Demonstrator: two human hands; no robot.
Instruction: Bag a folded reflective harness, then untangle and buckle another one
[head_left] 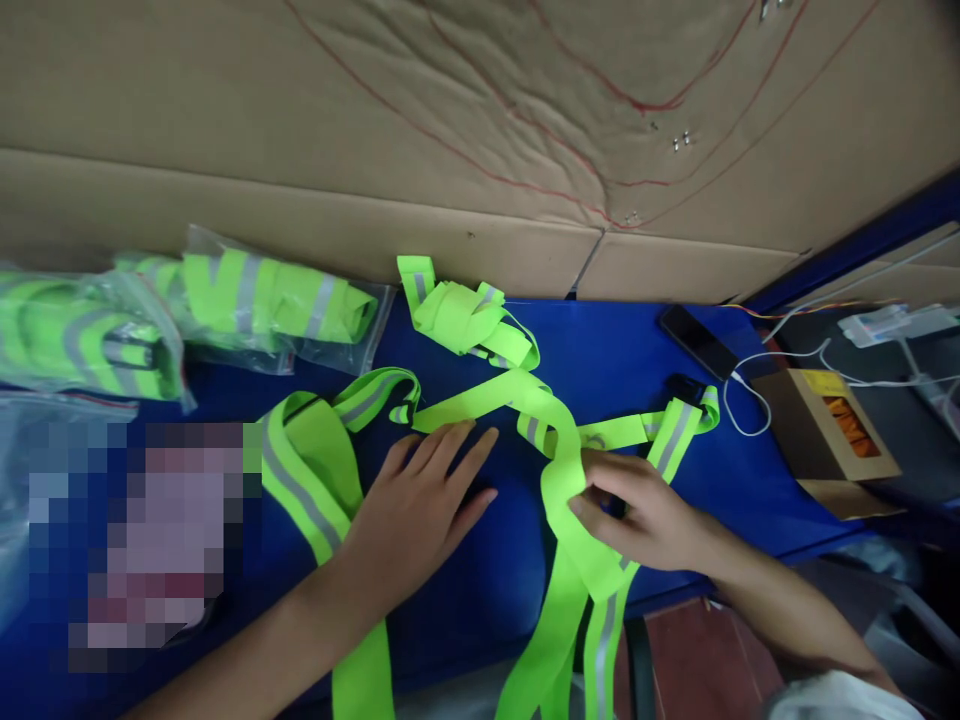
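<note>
A neon-yellow reflective strap [566, 500] with silver stripes lies across the blue table, part of it hanging over the front edge. My right hand [649, 505] pinches this strap between thumb and fingers at the middle right. My left hand [427, 490] is palm down with its fingers spread, the fingertips close to a strip of the webbing; whether they touch it I cannot tell. Under my left forearm runs another looped length of strap [300, 480]. A black buckle [684, 388] sits at the strap's right end. Beyond my hands rests a bundled reflective strap [469, 315].
Bagged rolls of reflective strap [255, 295] lie at the back left. To the right are a phone [697, 340] on a white cable and an open cardboard box [825, 430]. A cardboard wall [300, 180] with red wires closes off the back. A blurred-out patch covers the left.
</note>
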